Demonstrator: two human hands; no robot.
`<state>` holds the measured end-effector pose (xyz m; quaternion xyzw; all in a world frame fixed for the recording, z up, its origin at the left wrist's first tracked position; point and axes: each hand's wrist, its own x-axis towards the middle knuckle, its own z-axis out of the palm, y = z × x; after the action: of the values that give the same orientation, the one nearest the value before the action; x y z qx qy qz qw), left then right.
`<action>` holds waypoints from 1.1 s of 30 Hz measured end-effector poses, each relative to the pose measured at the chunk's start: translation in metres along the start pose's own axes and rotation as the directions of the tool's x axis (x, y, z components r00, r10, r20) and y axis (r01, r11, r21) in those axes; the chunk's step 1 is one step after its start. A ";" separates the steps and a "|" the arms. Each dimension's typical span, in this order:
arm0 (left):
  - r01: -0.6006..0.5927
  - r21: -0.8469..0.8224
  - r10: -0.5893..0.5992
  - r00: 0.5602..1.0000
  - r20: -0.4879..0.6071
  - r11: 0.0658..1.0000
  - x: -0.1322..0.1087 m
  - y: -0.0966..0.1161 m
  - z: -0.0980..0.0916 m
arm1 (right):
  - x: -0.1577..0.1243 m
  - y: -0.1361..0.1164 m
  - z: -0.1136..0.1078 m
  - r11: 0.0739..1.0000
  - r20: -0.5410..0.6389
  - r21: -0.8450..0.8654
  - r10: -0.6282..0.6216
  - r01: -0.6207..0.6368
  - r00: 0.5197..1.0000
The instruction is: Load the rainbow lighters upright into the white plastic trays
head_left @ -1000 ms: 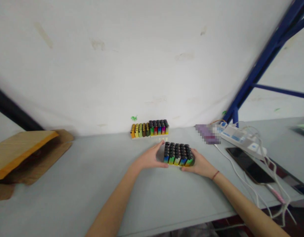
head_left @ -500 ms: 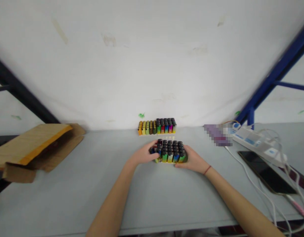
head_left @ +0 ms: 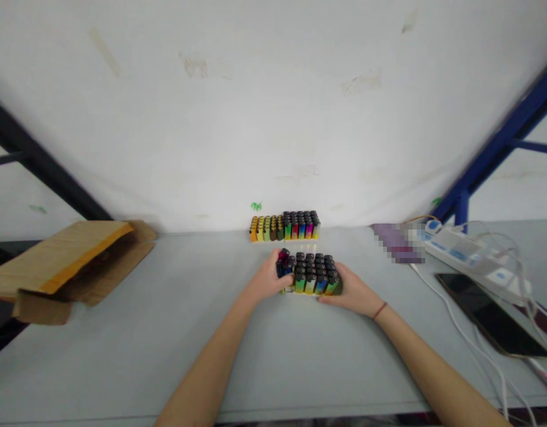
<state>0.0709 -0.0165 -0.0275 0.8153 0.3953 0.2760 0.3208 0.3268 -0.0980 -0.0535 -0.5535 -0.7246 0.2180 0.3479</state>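
Several rows of upright lighters with black tops and green, yellow and blue bodies stand as a block on the table. My left hand is closed around a few lighters at the block's left end; these lean a little and stand slightly apart from the rest. On the opposite side, my right hand wraps the block's right end, thumb along the near edge. Behind, against the wall, a second group of black-topped lighters stands beside a row of orange, yellow, green and brown lighters.
An opened cardboard box lies at the left of the grey table. To the right are a white power strip with tangled cables, a dark phone and a blurred-out purple item. A blue metal frame rises there.
The lighters in my left hand have shifted and a gap shows between them and the block. My right hand keeps its hold. The view has moved slightly.
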 end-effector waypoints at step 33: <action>0.518 0.078 -0.407 0.749 -0.523 0.852 0.007 -0.006 -0.052 | -0.005 -0.006 -0.005 0.998 0.042 0.021 0.061 -0.062 0.997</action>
<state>0.0354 0.0078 0.0029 0.6243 0.6814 0.3384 0.1774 0.3275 -0.1052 -0.0469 -0.5670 -0.7118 0.2479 0.3321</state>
